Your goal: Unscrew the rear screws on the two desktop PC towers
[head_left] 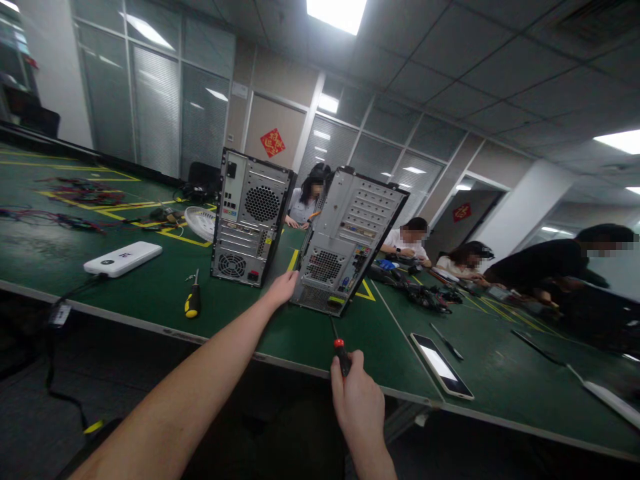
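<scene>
Two computer cases stand upright on the green table [220, 327], their rear panels facing me. My left hand [283, 289] touches the lower left edge of the right case [345, 233]; its fingertips are partly hidden at that edge. In my right hand [357, 393] is a screwdriver [341, 353] with a black and red handle, its tip near the bottom of that case. To the left is the other case [250, 220]. A yellow and black screwdriver [193, 301] lies before it, beside a few small screws [191, 277].
A white power bank [123, 259] with a cable lies at the left. At the right are a phone [441, 365], a thin tool [447, 341] and black cables [425, 295]. Several people sit or lean around the far side.
</scene>
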A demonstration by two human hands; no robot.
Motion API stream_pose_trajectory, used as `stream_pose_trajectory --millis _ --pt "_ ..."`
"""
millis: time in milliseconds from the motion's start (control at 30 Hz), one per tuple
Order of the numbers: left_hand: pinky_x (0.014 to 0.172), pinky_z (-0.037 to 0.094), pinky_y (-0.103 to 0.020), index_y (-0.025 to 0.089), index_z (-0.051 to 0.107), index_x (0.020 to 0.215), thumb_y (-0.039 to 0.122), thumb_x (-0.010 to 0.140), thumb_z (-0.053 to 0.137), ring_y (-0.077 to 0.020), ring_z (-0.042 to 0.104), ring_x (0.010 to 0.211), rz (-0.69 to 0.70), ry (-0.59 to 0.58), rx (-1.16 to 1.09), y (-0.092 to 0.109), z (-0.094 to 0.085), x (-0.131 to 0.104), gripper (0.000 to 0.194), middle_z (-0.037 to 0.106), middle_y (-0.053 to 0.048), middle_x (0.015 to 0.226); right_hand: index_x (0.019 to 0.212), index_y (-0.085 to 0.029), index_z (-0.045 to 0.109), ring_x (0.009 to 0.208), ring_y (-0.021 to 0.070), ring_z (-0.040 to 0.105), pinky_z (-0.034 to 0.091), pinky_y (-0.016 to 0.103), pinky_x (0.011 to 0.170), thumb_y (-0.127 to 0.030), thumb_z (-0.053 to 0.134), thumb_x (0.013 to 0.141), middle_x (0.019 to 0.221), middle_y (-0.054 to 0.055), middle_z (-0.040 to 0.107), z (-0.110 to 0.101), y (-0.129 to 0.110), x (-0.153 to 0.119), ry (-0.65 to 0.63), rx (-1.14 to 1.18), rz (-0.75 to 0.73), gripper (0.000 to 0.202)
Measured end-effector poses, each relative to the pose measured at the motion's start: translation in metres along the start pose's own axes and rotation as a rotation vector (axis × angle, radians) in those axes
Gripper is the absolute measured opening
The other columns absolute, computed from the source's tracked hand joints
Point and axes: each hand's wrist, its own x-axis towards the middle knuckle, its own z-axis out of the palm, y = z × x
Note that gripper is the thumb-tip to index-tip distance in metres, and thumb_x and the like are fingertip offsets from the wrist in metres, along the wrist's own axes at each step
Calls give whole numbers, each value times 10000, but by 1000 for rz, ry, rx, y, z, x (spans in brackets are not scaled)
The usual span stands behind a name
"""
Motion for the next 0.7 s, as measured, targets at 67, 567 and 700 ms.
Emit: stream_pose_trajectory --millis 67,567,700 --pt "1084 443 -357 185 686 1284 473 1041 329 -289 600 1324 -7 -2 2 1 0 -1 519 677 -113 1398 1051 -224 481 731 254 770 327 274 557 -363 450 1083 769 36 738 0 0 1 -8 14 21 146" --pt "1059 450 -359 186 682 1296 485 1044 325 -292 609 1299 -17 -4 2 2 -1 -2 530 684 -113 1386 1014 -250 472 744 269 748 321 278 581 -391 409 1086 756 35 728 -3 -6 -1 -47 124 126 171" --pt "1053 453 -360 184 692 1280 483 1045 318 -300 613 1295 -23 -4 9 4 -2 -3 533 688 -119 1377 1012 -254 475 756 264 745 340 275 592 -392 404 1086 773 34 732 -3 -6 -2 -49 156 138 172"
